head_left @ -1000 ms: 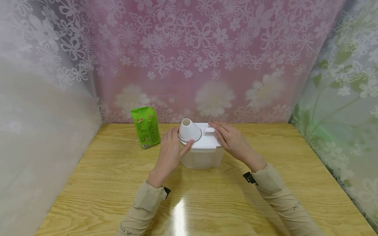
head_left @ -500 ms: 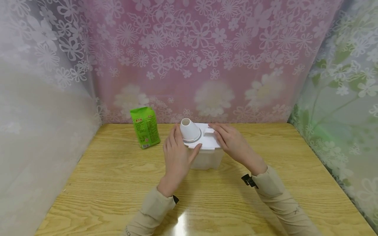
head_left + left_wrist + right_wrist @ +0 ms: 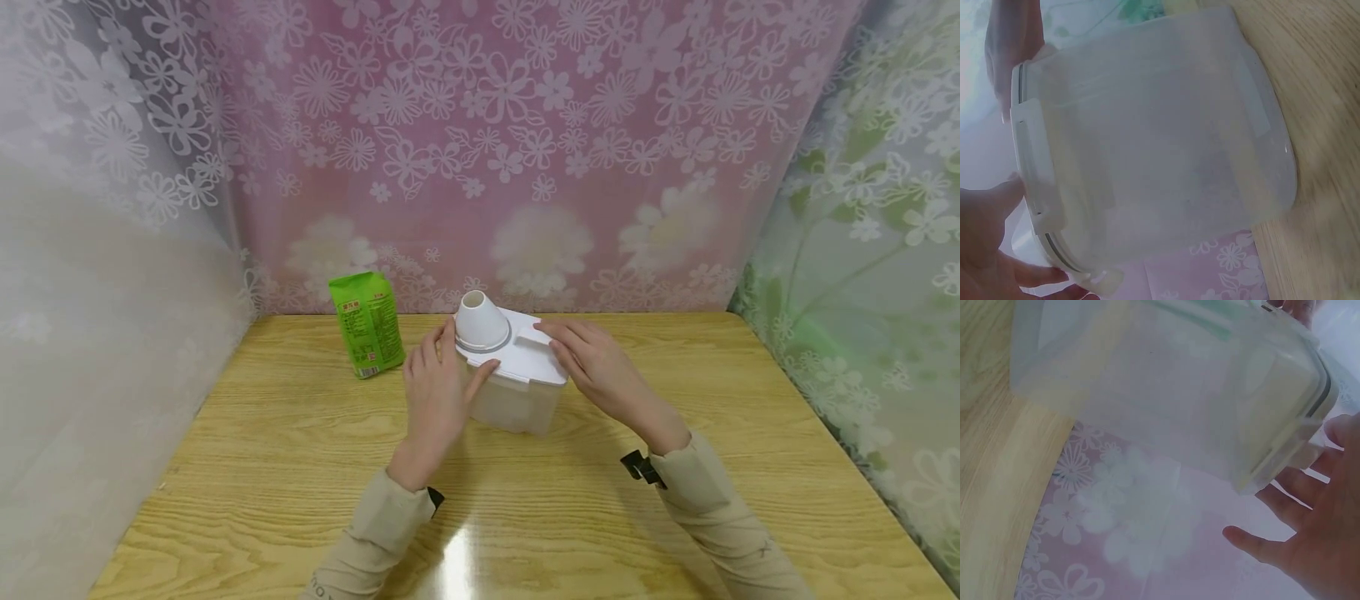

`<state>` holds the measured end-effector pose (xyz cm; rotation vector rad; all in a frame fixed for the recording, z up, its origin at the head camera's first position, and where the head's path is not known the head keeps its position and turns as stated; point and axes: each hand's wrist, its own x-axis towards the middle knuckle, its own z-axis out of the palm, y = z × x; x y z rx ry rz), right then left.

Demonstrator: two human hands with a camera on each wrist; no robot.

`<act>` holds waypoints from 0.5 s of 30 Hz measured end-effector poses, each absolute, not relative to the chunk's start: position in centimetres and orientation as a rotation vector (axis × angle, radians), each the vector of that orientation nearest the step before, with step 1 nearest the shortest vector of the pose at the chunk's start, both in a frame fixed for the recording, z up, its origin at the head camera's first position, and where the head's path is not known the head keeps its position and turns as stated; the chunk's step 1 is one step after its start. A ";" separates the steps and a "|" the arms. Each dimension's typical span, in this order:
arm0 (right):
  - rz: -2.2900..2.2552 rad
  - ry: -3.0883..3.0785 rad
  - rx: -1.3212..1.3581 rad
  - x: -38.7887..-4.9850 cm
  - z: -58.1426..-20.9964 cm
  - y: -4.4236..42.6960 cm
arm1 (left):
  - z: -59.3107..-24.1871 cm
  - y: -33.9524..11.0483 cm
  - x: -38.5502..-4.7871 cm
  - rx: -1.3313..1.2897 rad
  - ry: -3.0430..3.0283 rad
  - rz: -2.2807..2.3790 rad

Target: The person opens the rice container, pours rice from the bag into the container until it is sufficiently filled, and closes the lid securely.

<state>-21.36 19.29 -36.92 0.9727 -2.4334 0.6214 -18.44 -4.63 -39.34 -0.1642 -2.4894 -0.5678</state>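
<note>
A translucent container (image 3: 513, 408) with a white lid (image 3: 525, 360) stands on the table, turned slightly so its left end lies farther back. On the lid's left part rises a white cone (image 3: 480, 323) with an open top. My left hand (image 3: 435, 400) grips the lid's left end beside the cone, thumb at the front edge. My right hand (image 3: 606, 371) holds the lid's right end by a raised white tab. In the left wrist view, the container's clear wall (image 3: 1147, 137) fills the middle. The right wrist view shows my right hand's (image 3: 1329, 525) fingers at the lid's edge.
A green printed packet (image 3: 369, 327) stands on the wooden table (image 3: 285, 467), left of the container and near the back edge. Floral curtains (image 3: 480, 150) hang behind the table and at both sides.
The container has turned, its right end coming nearer and its left end going back. My left hand moved right along the lid, then back left; my right hand moved slightly right and nearer.
</note>
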 end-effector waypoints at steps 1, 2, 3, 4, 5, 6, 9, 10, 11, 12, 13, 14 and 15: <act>0.627 -2.436 0.967 -21.3 -37.0 19.5 | -39.3 -4.7 -18.5 -0.167 -2.492 -0.572; 0.635 -2.439 0.961 -21.2 -37.1 19.6 | -39.3 -4.8 -18.6 -0.167 -2.500 -0.578; 0.643 -2.438 0.959 -21.1 -37.1 19.8 | -39.3 -4.8 -18.6 -0.168 -2.501 -0.585; 0.646 -2.438 0.956 -20.9 -37.2 19.9 | -39.3 -4.9 -18.7 -0.168 -2.504 -0.596; 0.649 -2.436 0.953 -20.8 -37.3 20.0 | -39.3 -4.9 -18.7 -0.170 -2.502 -0.607; 0.652 -2.429 0.953 -20.7 -37.3 20.1 | -39.3 -5.0 -18.7 -0.172 -2.501 -0.616; 0.661 -2.397 0.961 -20.4 -37.5 20.3 | -39.3 -5.1 -18.8 -0.182 -2.489 -0.643; 0.659 -2.383 0.965 -20.4 -37.6 20.3 | -39.4 -5.1 -18.8 -0.185 -2.486 -0.645; 0.658 -2.367 0.970 -20.3 -37.7 20.3 | -39.4 -5.2 -18.8 -0.191 -2.475 -0.646; 0.657 -2.351 0.973 -20.2 -37.8 20.4 | -39.5 -5.2 -18.9 -0.196 -2.467 -0.650; 0.656 -2.338 0.975 -20.1 -37.9 20.4 | -39.5 -5.2 -18.9 -0.206 -2.456 -0.658; 0.656 -2.323 0.974 -20.0 -38.0 20.4 | -39.5 -5.2 -18.9 -0.216 -2.445 -0.666; 0.656 -2.309 0.975 -19.9 -38.1 20.4 | -39.5 -5.3 -18.9 -0.223 -2.442 -0.680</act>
